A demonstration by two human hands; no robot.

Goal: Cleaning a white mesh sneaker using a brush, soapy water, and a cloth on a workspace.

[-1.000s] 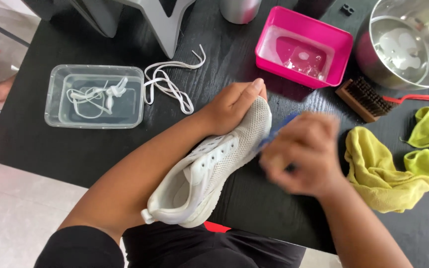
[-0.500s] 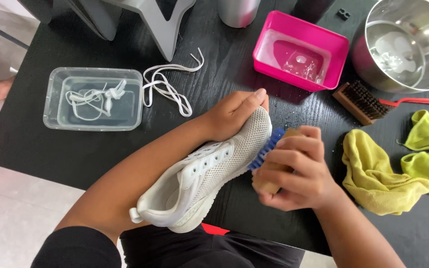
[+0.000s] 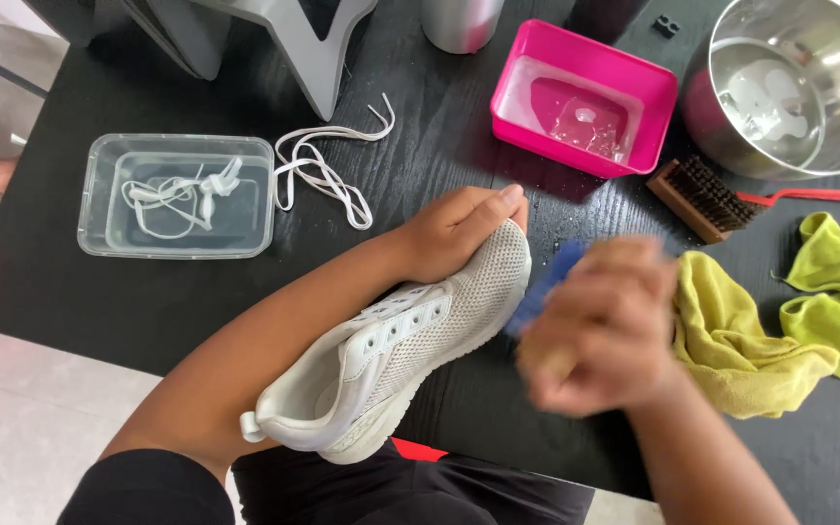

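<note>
Both hands on a white shoe at the table's near edge

Left hand [image 3: 454, 228] clamps the white shoe [image 3: 401, 345] toe; blurred right hand [image 3: 605, 326] grips a blue-bristled brush [image 3: 540, 292] beside it, yellow cloth [image 3: 741, 335] and pink tub [image 3: 585, 95] near.

My right hand [image 3: 600, 326] hemmed in: yellow cloth [image 3: 741, 340] just right, wooden brush [image 3: 700, 197] and pink tub [image 3: 585, 97] ahead. Left of shoe [image 3: 401, 345], bare table [image 3: 177, 301] passable below clear tub [image 3: 175, 194], loose laces [image 3: 328, 170].

Black wood-grain table [image 3: 80, 292] over pale tiled floor [image 3: 21, 437]
</note>
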